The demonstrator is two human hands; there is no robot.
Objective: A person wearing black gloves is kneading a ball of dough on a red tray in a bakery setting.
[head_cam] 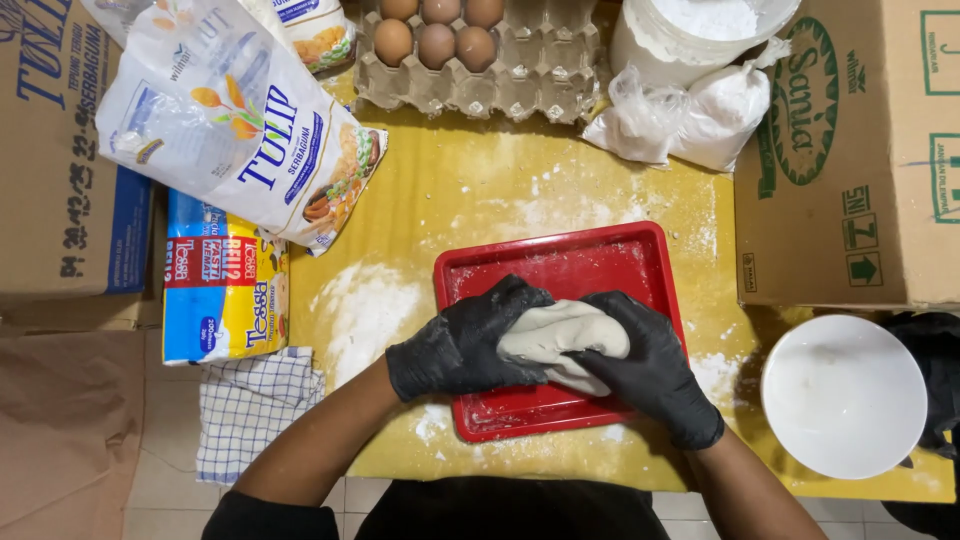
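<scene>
A pale lump of dough (560, 333) lies on a red tray (560, 260) on a yellow, flour-dusted table (480, 180). Both of my hands wear black gloves. My left hand (465, 340) cups the dough from the left, and my right hand (650, 365) wraps it from the right and below. The dough is pressed between the two hands, partly hidden by the fingers.
A white bowl (843, 395) sits at the right. An egg carton (480, 60) with several brown eggs, a white tub (700, 30) and a plastic bag of white powder (690, 115) stand at the back. Flour bags (240, 120), a tissue pack (222, 290), a checked cloth (250, 405) and cardboard boxes (850, 150) flank the table.
</scene>
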